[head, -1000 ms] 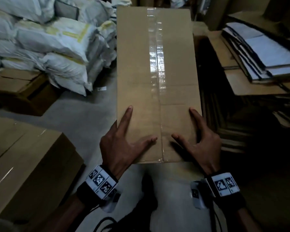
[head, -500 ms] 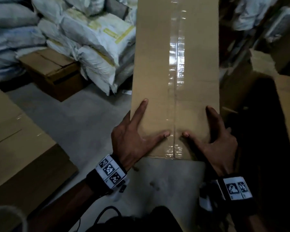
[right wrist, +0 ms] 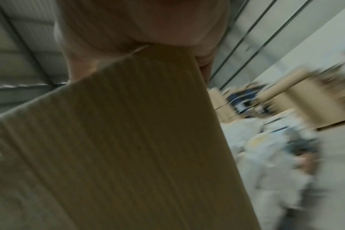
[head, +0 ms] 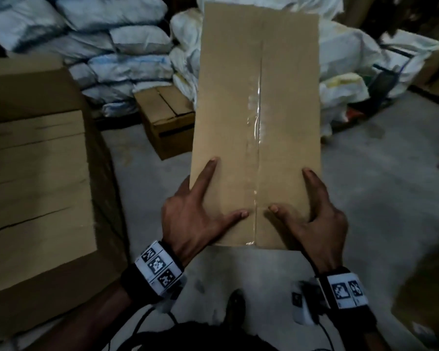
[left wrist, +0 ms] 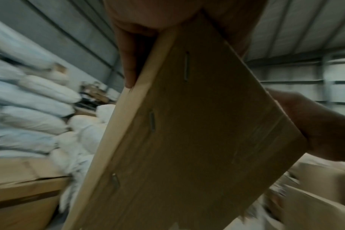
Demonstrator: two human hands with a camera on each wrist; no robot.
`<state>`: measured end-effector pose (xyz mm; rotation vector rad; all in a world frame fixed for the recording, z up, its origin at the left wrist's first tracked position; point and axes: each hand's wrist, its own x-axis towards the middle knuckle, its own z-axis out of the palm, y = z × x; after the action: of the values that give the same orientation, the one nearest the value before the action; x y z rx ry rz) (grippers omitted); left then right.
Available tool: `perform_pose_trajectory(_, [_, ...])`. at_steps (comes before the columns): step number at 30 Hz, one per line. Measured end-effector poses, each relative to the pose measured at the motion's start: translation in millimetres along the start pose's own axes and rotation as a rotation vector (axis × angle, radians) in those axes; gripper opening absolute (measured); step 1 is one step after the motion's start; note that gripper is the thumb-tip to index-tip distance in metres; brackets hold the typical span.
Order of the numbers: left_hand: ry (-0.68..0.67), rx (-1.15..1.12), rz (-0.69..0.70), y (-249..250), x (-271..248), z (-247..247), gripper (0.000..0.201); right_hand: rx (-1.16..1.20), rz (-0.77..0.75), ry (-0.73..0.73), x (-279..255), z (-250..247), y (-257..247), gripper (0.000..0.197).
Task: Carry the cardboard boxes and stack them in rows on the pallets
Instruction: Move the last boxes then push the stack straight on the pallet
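Clasping cardboard box — left hand, right hand grip near corners; left wrist shows staples underneath.

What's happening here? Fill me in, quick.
A person is carrying one long cardboard box, sealed with clear tape down its middle, through a storeroom. The left hand and right hand each hold a near corner, with thumbs and forefingers spread on top; the left wrist view shows fingers wrapped along the box's edge. It is held clear of the concrete floor. More stacked cardboard boxes sit to the left, with piled white sacks ahead. No pallet is visible.
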<state>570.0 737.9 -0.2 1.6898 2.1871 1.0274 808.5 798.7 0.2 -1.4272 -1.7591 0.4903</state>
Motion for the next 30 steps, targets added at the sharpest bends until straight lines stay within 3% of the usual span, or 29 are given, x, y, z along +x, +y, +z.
perform_pose_trajectory(8, [0.181, 0.123, -0.268, -2, 130, 40, 0.117, 0.082, -0.239, -0.263, 201, 80, 24, 0.097])
perform_pose_trajectory(13, [0.275, 0.121, -0.393, -30, 210, 57, 0.118, 0.162, -0.361, -0.381, 307, 153, 20, 0.097])
perform_pose_trajectory(21, [0.442, 0.132, -0.549, -116, 364, 63, 0.117, 0.255, -0.532, -0.561, 469, 312, -23, 0.089])
perform_pose_trajectory(26, [0.443, 0.144, -0.607, -160, 438, 46, 0.117, 0.182, -0.597, -0.636, 542, 383, -62, 0.086])
perform_pose_trajectory(28, [0.498, 0.146, -0.709, -205, 497, 42, 0.115, 0.198, -0.57, -0.759, 598, 454, -92, 0.085])
perform_pose_trajectory(30, [0.502, 0.168, -0.712, -209, 502, 36, 0.113, 0.198, -0.621, -0.732, 602, 470, -99, 0.085])
